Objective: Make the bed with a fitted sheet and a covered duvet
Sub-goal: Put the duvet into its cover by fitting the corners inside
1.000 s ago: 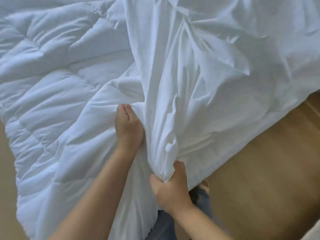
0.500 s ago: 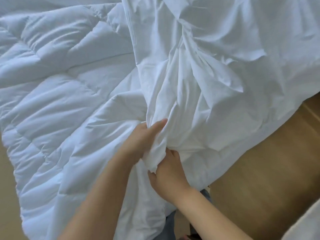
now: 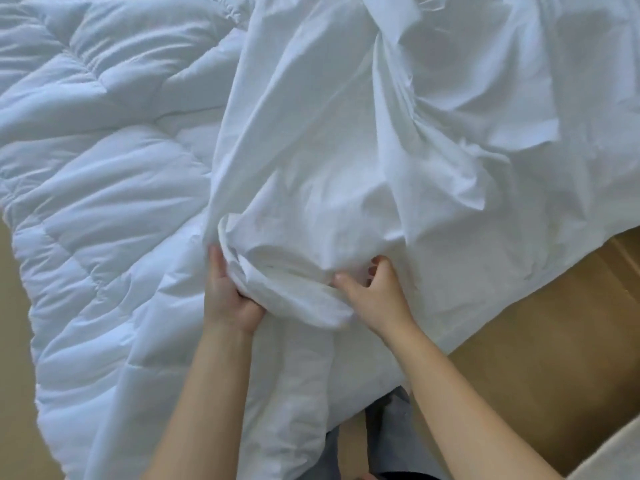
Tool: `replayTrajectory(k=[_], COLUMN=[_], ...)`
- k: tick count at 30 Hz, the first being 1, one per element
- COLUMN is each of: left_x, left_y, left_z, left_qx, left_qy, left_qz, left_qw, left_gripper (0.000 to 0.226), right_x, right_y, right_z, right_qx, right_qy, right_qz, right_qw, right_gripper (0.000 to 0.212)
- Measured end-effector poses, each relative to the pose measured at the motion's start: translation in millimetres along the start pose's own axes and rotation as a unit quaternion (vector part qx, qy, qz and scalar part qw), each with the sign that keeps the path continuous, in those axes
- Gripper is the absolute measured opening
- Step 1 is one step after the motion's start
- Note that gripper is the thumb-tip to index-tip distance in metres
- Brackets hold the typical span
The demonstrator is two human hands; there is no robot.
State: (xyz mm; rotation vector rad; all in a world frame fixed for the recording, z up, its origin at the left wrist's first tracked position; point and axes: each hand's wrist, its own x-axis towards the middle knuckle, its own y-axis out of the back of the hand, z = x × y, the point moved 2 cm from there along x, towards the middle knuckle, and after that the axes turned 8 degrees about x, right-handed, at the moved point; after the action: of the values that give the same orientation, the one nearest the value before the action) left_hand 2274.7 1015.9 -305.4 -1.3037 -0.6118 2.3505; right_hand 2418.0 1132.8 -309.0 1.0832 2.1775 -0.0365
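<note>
Looks down on a quilted white duvet [image 3: 104, 202] spread over the left half of the view, puffy, stitched in slanting channels, its near edge hanging towards the bottom of the frame. Over its right side lies a smooth white duvet cover [image 3: 398, 140] - thinner, heavily creased, draped from the top edge down to the middle and off to the right.

Grips with the left hand [image 3: 230, 299] a thick rolled fold at the near edge of the duvet cover, fingers curled under the roll and one digit lying up along its left side. Pinches the same fold with the right hand [image 3: 377, 296] just to the right: thumb stretched left along the cloth, the other fingers bent down into it. Holds the two hands near each other, apart, with a bunched hump of cover between and above them - whether any of the duvet is caught inside the fold cannot be told.

Beyond the cover's right edge, a brown wooden floor [image 3: 540, 341]; along the left edge, a paler strip of it. Between the bare forearms at the bottom, grey-blue trousers [image 3: 391, 427].
</note>
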Motion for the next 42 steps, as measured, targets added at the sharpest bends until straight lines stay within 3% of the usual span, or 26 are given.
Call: replayTrajectory(k=[5,8,12,15,18,20,22,24,27,30,32,35,37,39,42], left_x=[-25.6,-36.3,-35.4,-31.3,-30.6,-33.5,-40.1,-46.8,-53.3,-64.9,-72.9,-77.1,-79.1,-75.9,-55.1], left_y=[11.7,25.0,30.8,19.5,7.3,5.5,0.0,-10.8,-26.7,-35.9,-42.9,-53.2,-59.2,-65.2,-89.2], left_z=[-51.3,-70.8,-80.6,-86.9,-94.2,-103.4,-120.3,-138.9,-148.9,-140.7,-134.0,-105.2,-67.6,-25.1,26.6], left_qx=[0.164,0.217,0.129,0.030,-0.048,-0.089,-0.082,-0.003,0.075,-0.011,-0.046,-0.013,0.013,0.074,0.176], left_qy=[-0.003,-0.017,-0.055,-0.069,-0.104,-0.147,-0.178,-0.164,-0.159,-0.206,-0.229,-0.263,-0.274,-0.280,-0.274], left_qz=[-0.069,-0.062,0.031,0.080,0.101,0.099,0.068,0.070,0.108,0.062,0.081,0.225,0.311,0.350,0.337], left_qw=[0.984,0.974,0.990,0.994,0.988,0.980,0.978,0.984,0.979,0.977,0.969,0.938,0.910,0.891,0.883], left_gripper=[0.055,0.057,0.039,0.039,0.045,0.053,0.054,0.048,0.043,0.036,0.038,0.026,0.012,0.007,0.008], right_x=[-3.3,-3.2,18.4,44.1,51.9,57.2,59.4,64.8,63.5,55.2,50.2,52.9,66.1,87.6,117.6], right_y=[-18.1,-17.2,-11.6,-11.6,-16.0,-18.0,-19.0,-18.1,-5.5,10.1,21.3,47.8,78.4,118.1,171.2], right_z=[3.0,7.7,3.5,-5.0,-13.1,-19.5,-31.9,-40.7,-56.5,-86.4,-116.6,-172.9,-213.8,-248.7,-266.4], right_qx=[-0.177,-0.282,-0.449,-0.583,-0.598,-0.540,-0.529,-0.528,-0.534,-0.520,-0.520,-0.512,-0.511,-0.515,-0.506], right_qy=[0.174,0.253,0.331,0.394,0.441,0.497,0.492,0.478,0.485,0.507,0.529,0.567,0.569,0.539,0.465], right_qz=[-0.086,-0.156,-0.227,-0.190,-0.199,-0.216,-0.227,-0.216,-0.213,-0.215,-0.198,-0.154,-0.101,-0.037,0.028], right_qw=[0.965,0.912,0.798,0.685,0.639,0.644,0.653,0.668,0.659,0.653,0.640,0.627,0.636,0.665,0.726], right_gripper=[0.083,0.095,0.098,0.094,0.077,0.047,0.027,0.024,0.020,0.015,0.006,0.009,0.014,0.019,0.033])
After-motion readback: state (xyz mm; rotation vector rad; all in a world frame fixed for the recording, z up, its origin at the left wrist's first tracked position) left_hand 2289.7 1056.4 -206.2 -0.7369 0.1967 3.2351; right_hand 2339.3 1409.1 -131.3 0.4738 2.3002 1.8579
